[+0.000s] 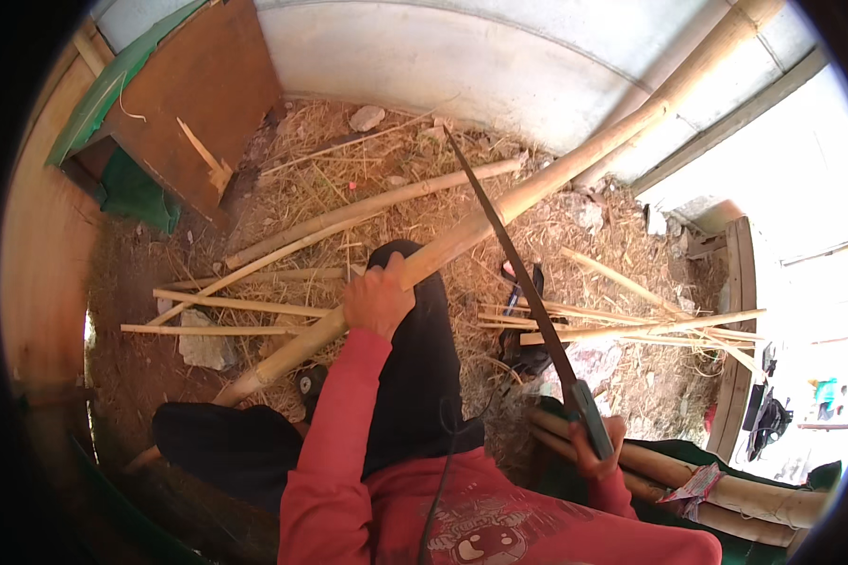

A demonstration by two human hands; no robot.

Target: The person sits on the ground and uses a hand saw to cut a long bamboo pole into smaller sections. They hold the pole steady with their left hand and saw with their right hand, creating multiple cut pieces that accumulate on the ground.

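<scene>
A long, thick bamboo pole (462, 237) slants from the lower left up to the wall at the upper right, lying across my raised knee. My left hand (379, 296) is wrapped round it just beside the knee. In my right hand (597, 448) is the grey-green handle of a handsaw (534, 295). Its long, dark, narrow blade points up and to the left and crosses over the pole beyond my left hand. Whether the teeth touch the bamboo I cannot tell.
Split bamboo strips (650, 330) lie to the right, with more strips (226, 303) and a thinner pole (367, 209) to the left. A stone (207, 341) sits on the straw-strewn ground. Tied bamboo poles (754, 499) rest at lower right. A brown wooden box (203, 108) stands at upper left.
</scene>
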